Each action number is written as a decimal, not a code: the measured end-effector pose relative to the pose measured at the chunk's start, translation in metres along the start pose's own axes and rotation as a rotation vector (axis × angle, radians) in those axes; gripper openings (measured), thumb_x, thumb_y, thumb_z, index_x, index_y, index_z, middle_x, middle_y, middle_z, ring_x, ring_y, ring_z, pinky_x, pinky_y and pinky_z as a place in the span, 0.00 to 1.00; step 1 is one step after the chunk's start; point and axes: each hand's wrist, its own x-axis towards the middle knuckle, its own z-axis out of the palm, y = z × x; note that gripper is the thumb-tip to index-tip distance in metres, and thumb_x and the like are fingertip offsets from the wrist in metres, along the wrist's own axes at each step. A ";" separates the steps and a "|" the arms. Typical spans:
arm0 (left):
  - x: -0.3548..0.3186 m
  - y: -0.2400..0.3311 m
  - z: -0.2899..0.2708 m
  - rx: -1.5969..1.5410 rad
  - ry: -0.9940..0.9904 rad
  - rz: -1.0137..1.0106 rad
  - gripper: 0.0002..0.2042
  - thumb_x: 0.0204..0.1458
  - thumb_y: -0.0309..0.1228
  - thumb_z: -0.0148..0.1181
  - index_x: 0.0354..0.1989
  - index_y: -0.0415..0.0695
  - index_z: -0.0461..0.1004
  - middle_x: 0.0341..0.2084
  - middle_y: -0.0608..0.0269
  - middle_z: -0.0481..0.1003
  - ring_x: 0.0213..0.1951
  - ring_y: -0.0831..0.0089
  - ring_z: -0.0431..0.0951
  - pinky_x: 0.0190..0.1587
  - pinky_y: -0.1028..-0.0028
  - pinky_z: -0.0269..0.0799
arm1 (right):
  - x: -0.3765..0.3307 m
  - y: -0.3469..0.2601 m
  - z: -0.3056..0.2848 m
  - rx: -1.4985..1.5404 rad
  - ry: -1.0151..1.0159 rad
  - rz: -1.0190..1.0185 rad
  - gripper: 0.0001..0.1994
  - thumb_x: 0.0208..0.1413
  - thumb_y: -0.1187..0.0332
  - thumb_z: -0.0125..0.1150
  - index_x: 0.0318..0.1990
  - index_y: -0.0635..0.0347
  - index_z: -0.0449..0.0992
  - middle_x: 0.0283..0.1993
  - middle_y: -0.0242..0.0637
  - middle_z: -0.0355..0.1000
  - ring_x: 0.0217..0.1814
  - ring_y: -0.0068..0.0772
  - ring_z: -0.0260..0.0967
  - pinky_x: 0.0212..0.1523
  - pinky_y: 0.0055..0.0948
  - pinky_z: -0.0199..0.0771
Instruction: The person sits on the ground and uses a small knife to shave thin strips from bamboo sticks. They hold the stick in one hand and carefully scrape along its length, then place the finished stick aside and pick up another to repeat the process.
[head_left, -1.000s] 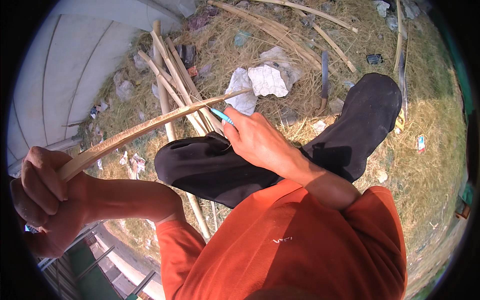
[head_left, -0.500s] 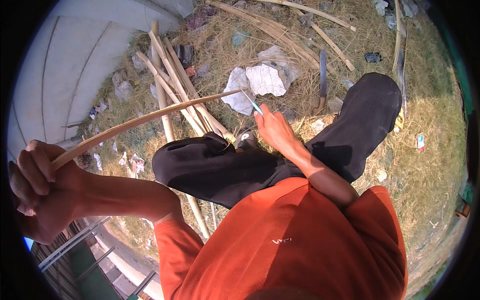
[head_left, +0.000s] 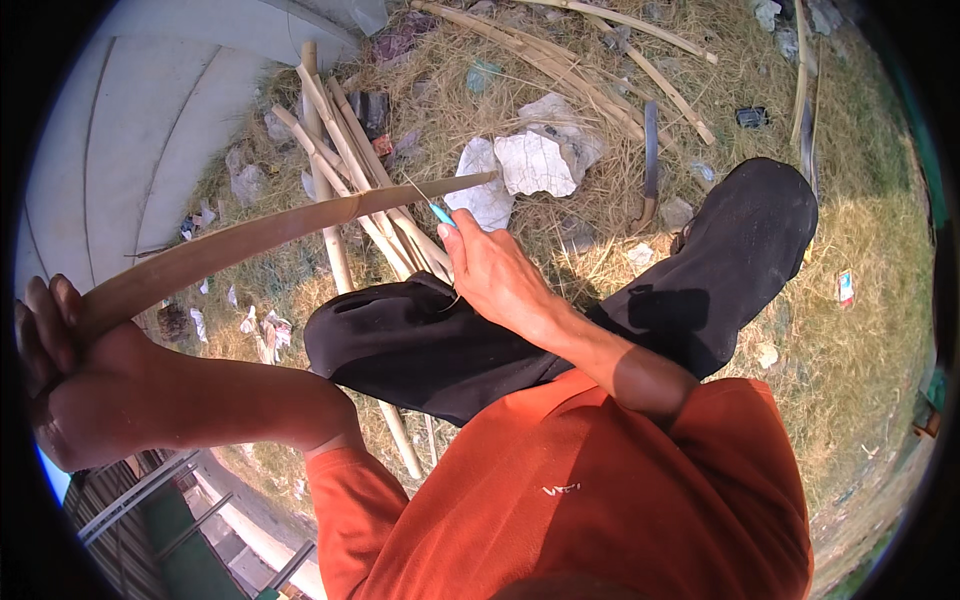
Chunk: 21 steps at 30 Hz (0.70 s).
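Note:
My left hand (head_left: 75, 375), at the far left, is closed round the wide end of a long, flat bamboo strip (head_left: 250, 230). The strip rises to the right and tapers to a tip over pale crumpled sheeting. In my right hand (head_left: 490, 265) is a small knife (head_left: 441, 213) with a light blue handle and a thin blade. Its blade lies by the strip's tapered part, beyond the middle; whether it touches the strip I cannot tell. My fingers on the handle are closed, the thumb along it.
Bamboo poles (head_left: 330, 130) lie piled beyond my left knee. More split lengths (head_left: 560, 70) rest on dry grass at the far side. A long dark blade (head_left: 651, 150) with a curved handle lies near my right leg. White sheeting (head_left: 535, 163) sits ahead. A pale wall (head_left: 130, 130) stands at left.
My right hand and the knife have moved left along the strip, away from its tip. The strip has turned so that its broad face shows more, and my left hand has shifted slightly.

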 end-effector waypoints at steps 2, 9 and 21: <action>-0.015 -0.003 0.037 0.234 0.184 0.048 0.09 0.45 0.30 0.40 0.22 0.39 0.65 0.17 0.57 0.60 0.20 0.67 0.62 0.27 0.66 0.63 | -0.005 -0.026 -0.001 0.125 0.006 -0.066 0.11 0.65 0.65 0.44 0.42 0.66 0.64 0.16 0.59 0.64 0.21 0.65 0.65 0.22 0.52 0.59; -0.008 -0.003 0.033 0.176 0.184 0.045 0.05 0.44 0.26 0.41 0.20 0.41 0.63 0.15 0.62 0.55 0.19 0.72 0.58 0.29 0.69 0.63 | 0.006 0.023 -0.007 -0.097 -0.052 0.073 0.11 0.64 0.65 0.44 0.40 0.67 0.65 0.16 0.58 0.65 0.23 0.63 0.67 0.24 0.51 0.65; -0.021 0.002 0.041 0.007 0.180 0.025 0.12 0.51 0.32 0.42 0.22 0.38 0.67 0.19 0.54 0.65 0.16 0.70 0.59 0.23 0.72 0.59 | -0.009 -0.046 -0.031 0.044 -0.101 0.023 0.12 0.64 0.66 0.43 0.42 0.67 0.65 0.18 0.59 0.65 0.25 0.65 0.66 0.26 0.54 0.61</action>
